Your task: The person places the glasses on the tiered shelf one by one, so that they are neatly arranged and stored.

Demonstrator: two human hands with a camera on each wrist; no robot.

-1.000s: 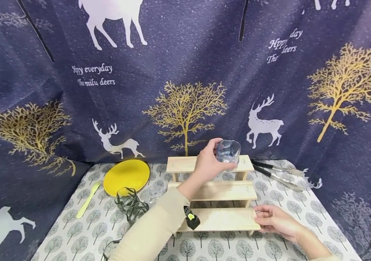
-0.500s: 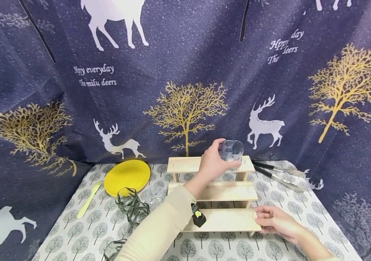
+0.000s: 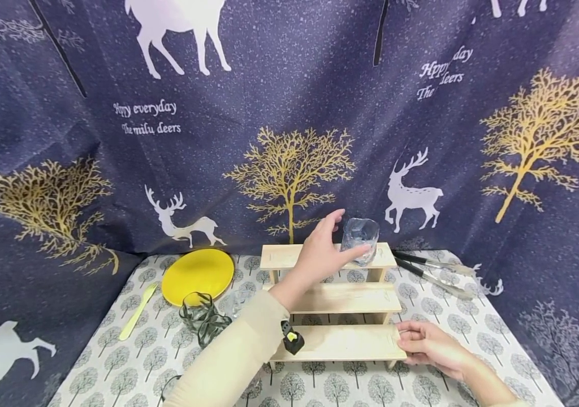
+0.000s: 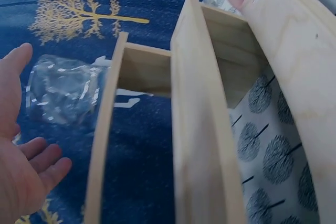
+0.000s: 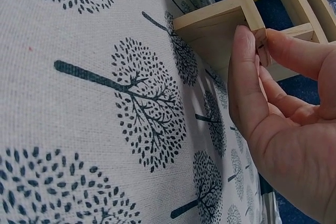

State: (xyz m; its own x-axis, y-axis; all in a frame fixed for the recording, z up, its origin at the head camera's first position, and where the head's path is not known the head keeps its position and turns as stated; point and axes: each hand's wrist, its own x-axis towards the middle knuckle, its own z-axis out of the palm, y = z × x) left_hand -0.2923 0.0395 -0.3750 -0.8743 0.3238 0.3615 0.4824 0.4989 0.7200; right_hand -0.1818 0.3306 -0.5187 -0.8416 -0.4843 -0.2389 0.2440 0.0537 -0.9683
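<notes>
A clear drinking glass [image 3: 361,233] with wavy walls stands on the right part of the top step of a three-step wooden shelf [image 3: 345,342]. Beside it is my left hand [image 3: 318,254], thumb and fingers spread. In the left wrist view a gap shows between those fingers and the glass [image 4: 63,90]. My right hand [image 3: 434,347] pinches the right end of the lowest board; the right wrist view has thumb and fingers [image 5: 244,51] on either side of the board's end.
Left of the shelf lie a yellow plate [image 3: 198,277], a light green fork [image 3: 138,312] and dark-tinted wavy glasses [image 3: 203,322]. Another clear glass [image 3: 241,299] is partly behind my left sleeve. Black-handled metal utensils [image 3: 434,274] lie right of the shelf. Behind hangs a patterned cloth [image 3: 289,85].
The glass moved slightly right and came to stand on the top step. My left hand has let go of it and drawn back left, fingers opening. The right hand stayed in place.
</notes>
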